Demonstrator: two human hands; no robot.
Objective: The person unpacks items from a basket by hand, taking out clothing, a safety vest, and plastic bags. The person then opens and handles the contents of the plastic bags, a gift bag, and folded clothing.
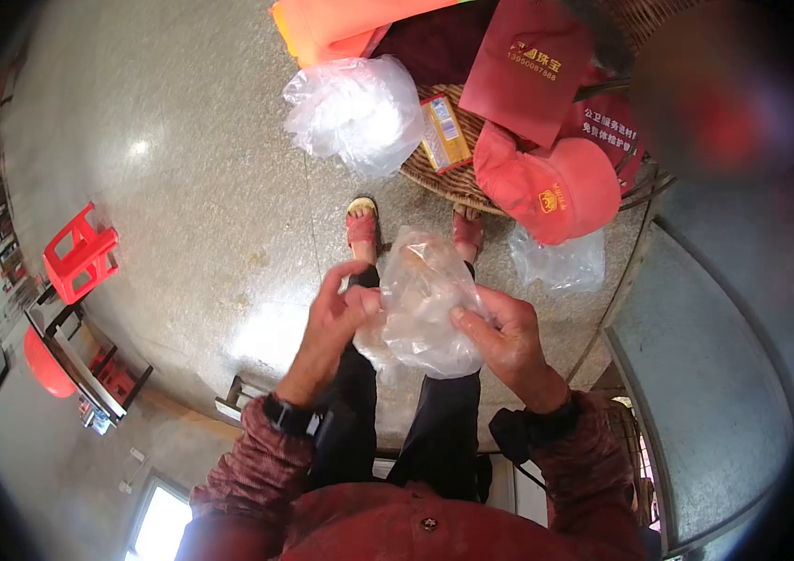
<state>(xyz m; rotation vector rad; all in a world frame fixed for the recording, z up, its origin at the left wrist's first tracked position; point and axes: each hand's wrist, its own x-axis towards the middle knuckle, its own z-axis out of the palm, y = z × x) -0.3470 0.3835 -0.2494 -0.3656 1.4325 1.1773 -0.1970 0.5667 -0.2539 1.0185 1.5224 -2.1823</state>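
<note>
A crumpled clear plastic bag [423, 304] hangs between my hands, above my legs. My right hand [506, 338] pinches its right side, thumb on top. At its left edge is my left hand [338, 313], thumb and fingers bent close together on the thin plastic; the fingertips are partly blurred. Something pale brown shows faintly through the bag's upper part, too unclear to name. Beyond my hands, a white plastic bag [355, 114] lies beside a wicker basket [448, 187], and another clear bag [561, 260] lies on the floor below a red cap [561, 192].
Red bags [528, 70] and a yellow box [446, 133] lie on the basket. A red stool [81, 252] stands at the left, near a table [79, 365]. A grey-blue panel [696, 374] is at the right. My sandalled feet are on the floor.
</note>
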